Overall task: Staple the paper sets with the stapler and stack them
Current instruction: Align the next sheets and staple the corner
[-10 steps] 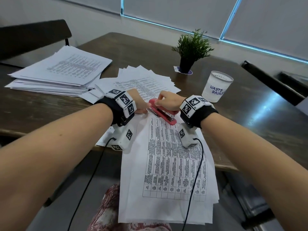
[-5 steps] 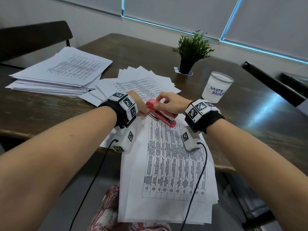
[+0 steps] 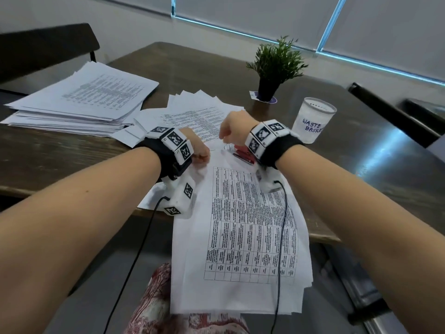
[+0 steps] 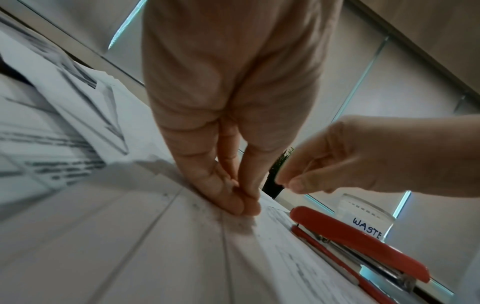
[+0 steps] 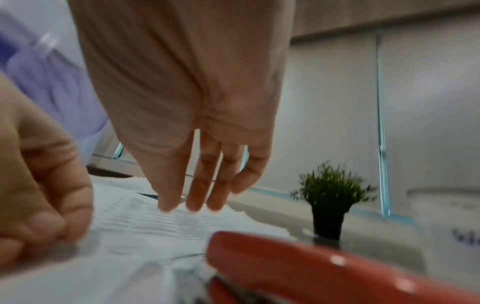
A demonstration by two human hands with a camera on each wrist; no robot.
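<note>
A printed paper set (image 3: pixel 240 237) lies in front of me, its lower half hanging over the table's edge. My left hand (image 3: pixel 199 154) pinches its top left corner, fingertips (image 4: pixel 237 203) pressed together on the sheets. The red stapler (image 3: pixel 242 153) lies at the set's top edge, partly hidden under my right wrist; its front end (image 4: pixel 306 214) points at my left fingers. Just above that front end hovers my right hand (image 3: pixel 227 132), fingers (image 5: pixel 193 197) loose and holding nothing. A tall stack of sets (image 3: pixel 79 100) sits at the table's far left.
Fanned loose sheets (image 3: pixel 204 109) lie behind my hands. A small potted plant (image 3: pixel 274 68) stands at the back, and a clear cup marked "WASTE BASKET" (image 3: pixel 313 121) to its right. A dark chair back (image 3: pixel 45 47) is beyond the stack.
My right hand has let go of the stapler and risen above it. The stapler stays on the paper set's top edge, and my left hand keeps its hold.
</note>
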